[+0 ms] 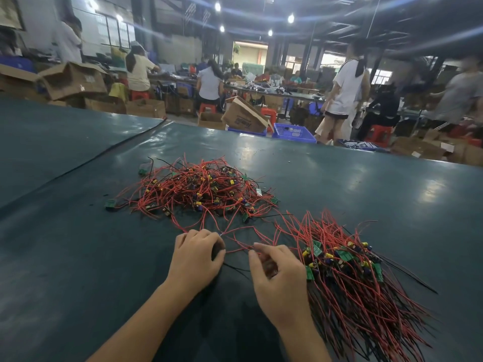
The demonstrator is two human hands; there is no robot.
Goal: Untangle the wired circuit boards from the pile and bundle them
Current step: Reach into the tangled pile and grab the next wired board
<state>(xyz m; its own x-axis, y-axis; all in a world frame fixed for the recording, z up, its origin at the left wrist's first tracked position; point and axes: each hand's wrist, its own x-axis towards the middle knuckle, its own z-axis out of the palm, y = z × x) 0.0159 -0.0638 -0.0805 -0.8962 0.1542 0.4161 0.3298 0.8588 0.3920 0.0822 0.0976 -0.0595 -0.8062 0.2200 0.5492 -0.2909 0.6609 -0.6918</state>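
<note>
Messy tangled pile of red-wired little green circuit boards (pixel 198 189) sits mid-table on the dark green mat (pixel 78 231). A tidier combed-out bundle of the same boards (pixel 347 270) lies near right. The hands are close together just in front of the pile. The right hand (pixel 279 280) pinches a loose red wire (pixel 240 249). The left hand (pixel 197 257) is curled knuckles-up where that wire runs in, can't tell if it's gripping.

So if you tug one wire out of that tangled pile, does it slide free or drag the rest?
Probably drags: wires in the tangled pile loop over each other. Floppy too: the red wire curves slackly between the left hand and right hand. Likely light, with such small boards.
</note>
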